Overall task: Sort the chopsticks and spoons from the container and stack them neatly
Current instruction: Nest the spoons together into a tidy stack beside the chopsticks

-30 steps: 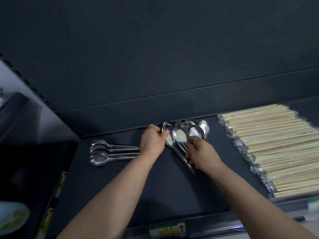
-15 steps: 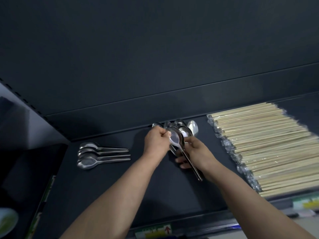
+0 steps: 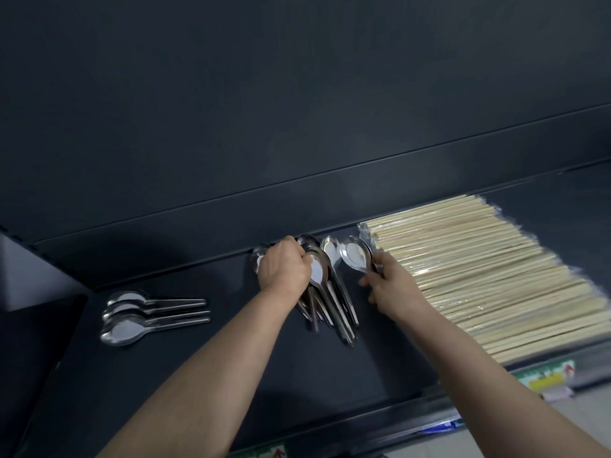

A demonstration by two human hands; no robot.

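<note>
Head view down onto a dark shelf (image 3: 231, 375). Gripping a fanned bunch of spoons (image 3: 334, 302) near the back edge with the left hand (image 3: 284, 269), fingers curled over the bowls, handles splaying out toward the front. Pinching a single spoon (image 3: 355, 257) by its handle with the right hand (image 3: 393, 285), bowl tipped up, just beside the wrapped chopsticks (image 3: 489, 276) laid in a flat row on the right. Well apart on the left, a small stack of spoons (image 3: 132, 312) lying nested, handles pointing right. Probably partway through nesting the middle bunch. Chief risk: smooth steel sliding out of a one-handed hold, scattering the fan across the shelf or off the front lip. Second: knocking the lifted bowl or the right wrist into the chopstick ends, skewing that tidy row. Third: setting the single spoon down askew, bowl not seated in the next, leaving a pile apt to slide apart. Cannot tell how many spoons lie under the left palm, so hard to judge how firm that hold really is.
</note>
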